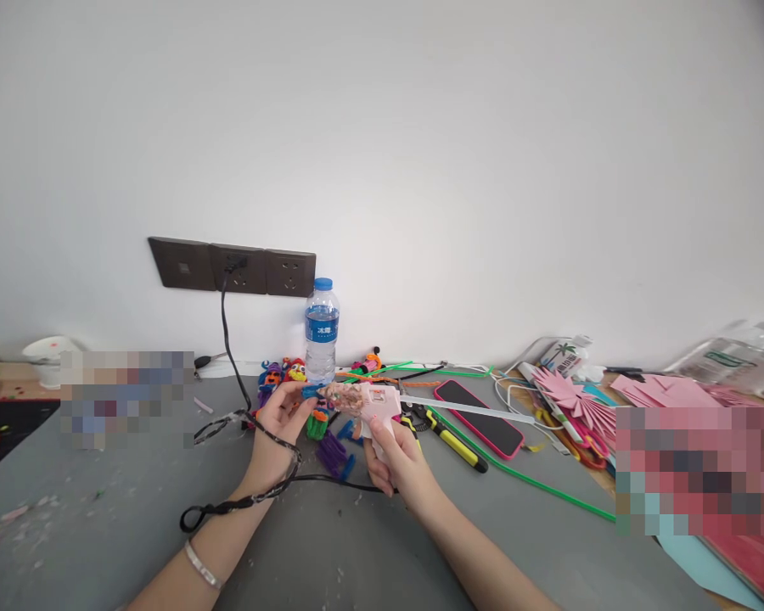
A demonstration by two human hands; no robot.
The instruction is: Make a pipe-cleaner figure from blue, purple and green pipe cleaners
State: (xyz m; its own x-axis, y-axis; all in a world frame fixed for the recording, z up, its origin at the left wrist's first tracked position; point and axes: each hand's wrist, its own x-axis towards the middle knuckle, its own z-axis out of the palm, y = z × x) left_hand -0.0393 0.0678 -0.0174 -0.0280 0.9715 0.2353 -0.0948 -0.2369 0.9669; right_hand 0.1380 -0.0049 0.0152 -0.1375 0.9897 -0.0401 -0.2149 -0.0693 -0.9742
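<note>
My right hand (398, 462) is wrapped round the handle of a pale pink hot glue gun (380, 399), its nozzle facing left. A long translucent glue stick (468, 407) sticks out of its back end. Between the fingertips of my left hand (280, 424) is a small blue fuzzy piece (311, 390), close to the nozzle; whether they touch I cannot tell. The gun's black cord (296, 462) loops over my left wrist. Below the gun lie purple pipe-cleaner pieces (334, 456) and a green one (317, 424).
Behind the hands stands a water bottle (322, 331) near wall sockets (233, 267). To the right lie a phone (480, 420), a yellow-black cutter (455, 441), a green pipe cleaner (535, 479) and folded pink paper (576, 403). Several colourful fuzzy figures (271, 378) sit left of the bottle.
</note>
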